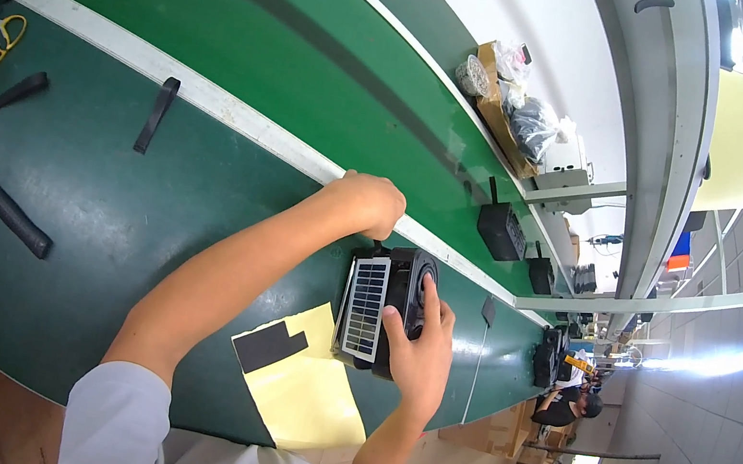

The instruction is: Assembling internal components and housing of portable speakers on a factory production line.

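Note:
A black portable speaker (403, 281) with a solar panel (367, 307) on one side lies on the dark green worktop near the white rail. My right hand (422, 352) grips its near right side, thumb beside the panel and fingers over the round speaker part. Just beyond the speaker's far end, by the rail, my left hand (370, 205) is closed with its fingers curled under. What it pinches, if anything, is hidden. Beside the speaker lies a yellow sheet (314, 408) with a black rectangular piece (269, 348) on it.
On the left are a hammer (10, 212), yellow-handled scissors (2, 37) and black straps (157, 115). Past the white rail (244, 118) runs a green conveyor belt (318, 78) carrying black speakers (501, 230). A cardboard tray (505, 122) holds bagged parts. Another person (560, 408) is farther right.

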`<state>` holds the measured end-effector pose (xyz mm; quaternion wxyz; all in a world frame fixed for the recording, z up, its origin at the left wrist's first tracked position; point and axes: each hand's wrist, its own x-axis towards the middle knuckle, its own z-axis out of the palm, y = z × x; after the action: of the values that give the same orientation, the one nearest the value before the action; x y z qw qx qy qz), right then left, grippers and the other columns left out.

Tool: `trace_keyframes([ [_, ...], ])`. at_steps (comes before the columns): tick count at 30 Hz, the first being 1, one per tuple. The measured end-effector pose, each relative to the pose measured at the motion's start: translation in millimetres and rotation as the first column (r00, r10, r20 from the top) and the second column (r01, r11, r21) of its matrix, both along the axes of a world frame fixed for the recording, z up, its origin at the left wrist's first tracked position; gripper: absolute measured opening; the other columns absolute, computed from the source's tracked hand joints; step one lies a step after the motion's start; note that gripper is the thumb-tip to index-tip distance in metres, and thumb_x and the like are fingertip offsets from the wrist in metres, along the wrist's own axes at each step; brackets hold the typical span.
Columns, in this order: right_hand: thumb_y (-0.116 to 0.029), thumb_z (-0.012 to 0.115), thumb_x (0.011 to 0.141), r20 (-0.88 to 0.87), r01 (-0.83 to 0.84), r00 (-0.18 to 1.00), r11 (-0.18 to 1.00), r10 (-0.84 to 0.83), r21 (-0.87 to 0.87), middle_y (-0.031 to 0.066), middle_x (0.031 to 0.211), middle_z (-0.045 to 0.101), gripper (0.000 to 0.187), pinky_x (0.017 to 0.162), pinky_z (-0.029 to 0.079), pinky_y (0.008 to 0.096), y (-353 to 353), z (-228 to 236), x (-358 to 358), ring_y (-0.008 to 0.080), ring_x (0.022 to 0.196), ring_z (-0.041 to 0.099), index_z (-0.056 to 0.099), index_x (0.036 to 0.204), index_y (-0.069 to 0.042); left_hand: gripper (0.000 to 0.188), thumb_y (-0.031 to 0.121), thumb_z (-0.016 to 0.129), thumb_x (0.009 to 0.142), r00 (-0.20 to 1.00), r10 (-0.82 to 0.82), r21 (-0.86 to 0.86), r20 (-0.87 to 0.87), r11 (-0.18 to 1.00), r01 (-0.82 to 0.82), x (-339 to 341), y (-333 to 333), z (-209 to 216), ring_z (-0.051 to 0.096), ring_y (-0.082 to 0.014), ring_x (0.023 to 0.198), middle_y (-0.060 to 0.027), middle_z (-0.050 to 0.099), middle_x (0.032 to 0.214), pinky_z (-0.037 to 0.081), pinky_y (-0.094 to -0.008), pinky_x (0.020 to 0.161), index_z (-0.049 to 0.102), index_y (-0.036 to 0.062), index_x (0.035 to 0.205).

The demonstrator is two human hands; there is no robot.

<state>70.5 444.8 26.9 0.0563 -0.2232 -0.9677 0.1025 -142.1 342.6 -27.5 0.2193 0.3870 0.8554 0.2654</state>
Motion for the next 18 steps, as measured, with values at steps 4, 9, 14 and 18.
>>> trace_keyframes([
  [4, -0.044, 0.073, 0.086, 0.026, 0.014, 1.000, 0.999, -0.015, 0.037, 0.0250, 0.146, 0.047, 0.073, 0.093, 0.054, 0.0486, -8, 3, -4, 0.0447, 0.109, 0.066, 0.047, 0.151, -0.024, 0.032, 0.002, 0.065, 0.077, 0.999, 0.014, 0.066, 0.036, 0.998, -0.017, -2, -3, -2, 0.071, -0.0326, 0.107, -0.0155, 0.074, 0.116, 0.051, -0.0489, 0.090, 0.078, 0.0069, 0.106],
  [9, -0.043, 0.072, 0.088, 0.064, 0.022, 0.998, 0.998, -0.026, 0.060, 0.0247, 0.149, 0.044, 0.074, 0.092, 0.054, 0.0495, -13, 1, -6, 0.0455, 0.106, 0.067, 0.045, 0.152, -0.020, 0.027, 0.007, 0.061, 0.080, 0.999, 0.032, 0.041, -0.003, 0.999, -0.031, -2, -3, -3, 0.068, -0.0307, 0.110, -0.0104, 0.074, 0.110, 0.053, -0.0531, 0.092, 0.076, 0.0132, 0.102],
  [14, -0.042, 0.073, 0.087, 0.038, 0.027, 0.999, 0.998, -0.029, 0.052, 0.0242, 0.150, 0.042, 0.073, 0.091, 0.054, 0.0499, -16, -1, -5, 0.0456, 0.105, 0.067, 0.046, 0.151, -0.021, 0.026, 0.005, 0.061, 0.079, 0.999, 0.040, 0.051, 0.014, 0.998, -0.040, -2, -11, 7, 0.070, -0.0324, 0.108, -0.0137, 0.075, 0.110, 0.053, -0.0529, 0.092, 0.077, 0.0105, 0.100],
  [18, -0.042, 0.074, 0.086, 0.024, 0.050, 0.998, 0.997, -0.051, 0.059, 0.0236, 0.153, 0.037, 0.073, 0.091, 0.054, 0.0501, -20, 2, -4, 0.0462, 0.104, 0.067, 0.047, 0.151, -0.021, 0.033, 0.004, 0.065, 0.079, 0.998, 0.036, -0.006, 0.046, 0.999, -0.035, -3, -13, 17, 0.069, -0.0300, 0.112, -0.0121, 0.073, 0.120, 0.048, -0.0470, 0.095, 0.077, 0.0093, 0.109],
])
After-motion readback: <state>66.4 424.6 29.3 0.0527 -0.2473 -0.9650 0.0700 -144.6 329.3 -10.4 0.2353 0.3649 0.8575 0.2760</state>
